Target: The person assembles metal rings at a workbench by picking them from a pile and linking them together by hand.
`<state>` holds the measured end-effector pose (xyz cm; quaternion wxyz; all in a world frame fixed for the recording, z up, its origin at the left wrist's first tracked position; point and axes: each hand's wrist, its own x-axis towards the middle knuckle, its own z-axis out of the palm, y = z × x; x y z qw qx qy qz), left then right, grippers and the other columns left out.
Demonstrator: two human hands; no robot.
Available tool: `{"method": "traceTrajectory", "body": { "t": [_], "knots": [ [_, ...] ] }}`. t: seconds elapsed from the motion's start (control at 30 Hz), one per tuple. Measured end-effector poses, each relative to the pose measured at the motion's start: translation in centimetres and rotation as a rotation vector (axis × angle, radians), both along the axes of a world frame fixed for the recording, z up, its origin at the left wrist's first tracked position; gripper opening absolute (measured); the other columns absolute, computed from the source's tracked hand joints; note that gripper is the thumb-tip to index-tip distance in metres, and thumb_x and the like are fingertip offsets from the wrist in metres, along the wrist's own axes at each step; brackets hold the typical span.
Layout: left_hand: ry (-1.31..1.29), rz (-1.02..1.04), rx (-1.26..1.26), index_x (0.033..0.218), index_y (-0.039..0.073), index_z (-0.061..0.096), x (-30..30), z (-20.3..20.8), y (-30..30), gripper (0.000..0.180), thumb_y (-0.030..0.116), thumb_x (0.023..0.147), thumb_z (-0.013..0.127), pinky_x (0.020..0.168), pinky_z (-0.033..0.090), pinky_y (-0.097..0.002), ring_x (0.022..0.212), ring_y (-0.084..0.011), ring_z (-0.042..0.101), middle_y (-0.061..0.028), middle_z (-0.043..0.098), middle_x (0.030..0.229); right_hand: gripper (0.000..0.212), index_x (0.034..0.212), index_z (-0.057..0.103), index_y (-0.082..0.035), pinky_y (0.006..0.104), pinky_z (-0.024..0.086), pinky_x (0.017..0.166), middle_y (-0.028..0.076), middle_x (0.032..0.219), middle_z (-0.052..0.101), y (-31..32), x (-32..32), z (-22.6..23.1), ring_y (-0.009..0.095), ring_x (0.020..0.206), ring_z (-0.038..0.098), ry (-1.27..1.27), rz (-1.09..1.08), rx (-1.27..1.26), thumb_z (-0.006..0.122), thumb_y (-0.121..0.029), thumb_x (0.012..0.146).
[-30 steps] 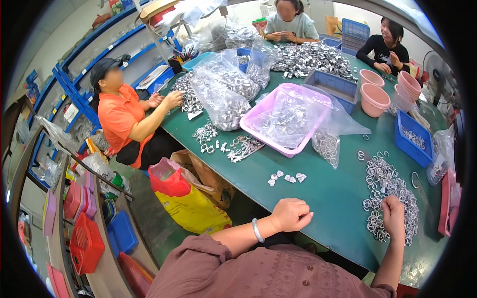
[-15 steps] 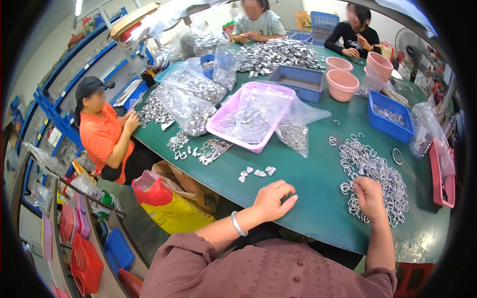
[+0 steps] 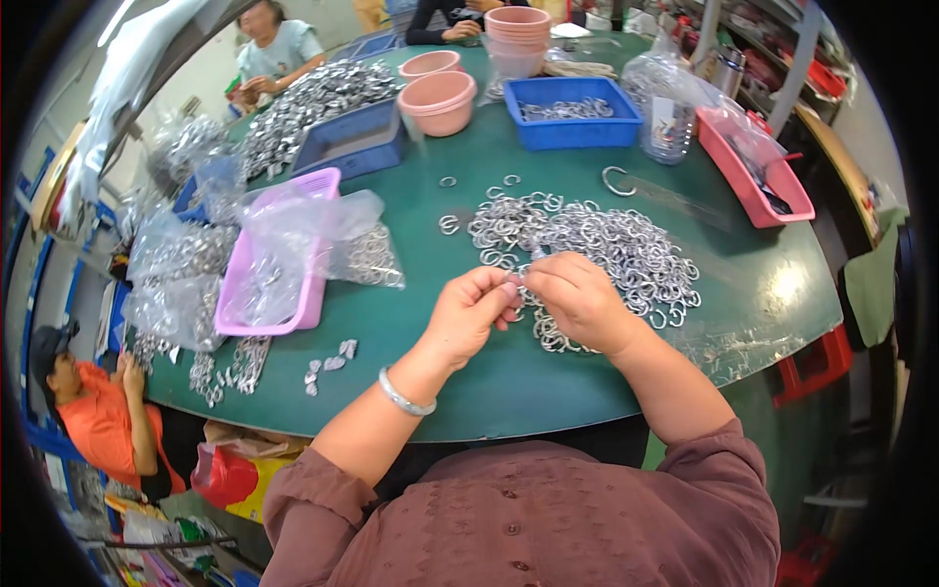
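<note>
The person's two bare hands are together over the near edge of a loose heap of silvery, C-shaped open metal rings (image 3: 626, 245). The left hand (image 3: 469, 311) and the right hand (image 3: 584, 301) meet at the fingertips, fingers bent in a pinch; whether a ring sits between them is too small and hidden to tell. The heap spreads on the green worktop (image 3: 528, 396) just beyond the hands and to the right, partly covered by the right hand. A few single rings lie just past its far left edge, and one larger open silvery ring (image 3: 616, 182) lies beyond it.

A pale grey-green bangle (image 3: 406, 393) circles the left wrist. Left of the left hand are small silvery pieces (image 3: 334, 363) and, farther off, a lilac plastic basket (image 3: 309, 305) holding clear plastic bagging. A clear bag of silvery rings (image 3: 374, 256) lies beside the basket, on the side nearer the hands. Well ahead of the hands stands a blue rectangular plastic tray (image 3: 579, 137) with more rings inside.
</note>
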<state>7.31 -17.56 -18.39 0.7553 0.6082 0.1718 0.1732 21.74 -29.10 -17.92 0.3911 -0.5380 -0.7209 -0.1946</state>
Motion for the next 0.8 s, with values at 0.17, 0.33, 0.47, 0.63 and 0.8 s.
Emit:
{"method": "traceTrajectory", "body": {
  "t": [0.17,0.33,0.47,0.63,0.8],
  "knots": [
    [-0.063,0.042,-0.002,0.098,0.003,0.061,1.3,-0.9,0.1,0.012,0.011,0.090,0.055,0.058,0.044,-0.0193,0.066,-0.0057,0.054,0.0000,0.060,0.077,0.014,0.089,0.059,-0.001,0.0333,0.049,0.064,0.010,0.081,0.061,0.1,-0.2,-1.0,0.026,0.072,0.061,0.597,0.024,-0.067,0.064,-0.002,0.076],
    [-0.118,0.069,0.119,0.100,0.001,0.061,1.7,-2.2,0.3,0.013,0.006,0.091,0.053,0.060,0.045,-0.0202,0.068,-0.0067,0.054,-0.0012,0.062,0.082,0.010,0.088,0.062,-0.003,0.0303,0.048,0.062,0.010,0.079,0.061,0.4,0.0,-1.7,0.023,0.070,0.061,0.647,0.085,-0.136,0.063,-0.002,0.078],
    [-0.170,0.142,0.298,0.100,0.001,0.061,1.5,-3.0,0.5,0.013,0.005,0.090,0.054,0.060,0.044,-0.0192,0.067,-0.0062,0.054,-0.0010,0.060,0.080,0.010,0.088,0.062,-0.004,0.0301,0.048,0.061,0.009,0.078,0.061,0.7,0.1,-2.0,0.023,0.069,0.061,0.624,0.056,-0.134,0.062,-0.003,0.078],
    [-0.194,0.200,0.415,0.096,0.001,0.065,1.1,-3.3,0.7,0.012,0.001,0.085,0.058,0.058,0.045,-0.0198,0.067,-0.0067,0.055,-0.0033,0.060,0.081,0.009,0.087,0.062,-0.004,0.0303,0.047,0.059,0.009,0.077,0.060,1.0,0.3,-2.3,0.023,0.068,0.060,0.606,0.043,-0.180,0.063,-0.003,0.078],
    [-0.198,0.231,0.642,0.094,0.001,0.064,0.7,-3.1,0.8,0.012,-0.001,0.083,0.060,0.057,0.044,-0.0226,0.065,-0.0103,0.056,-0.0054,0.061,0.079,0.008,0.086,0.062,-0.004,0.0301,0.047,0.058,0.009,0.076,0.059,1.0,0.3,-2.5,0.022,0.067,0.060,0.613,0.051,-0.197,0.063,-0.004,0.078]
  ]
}}
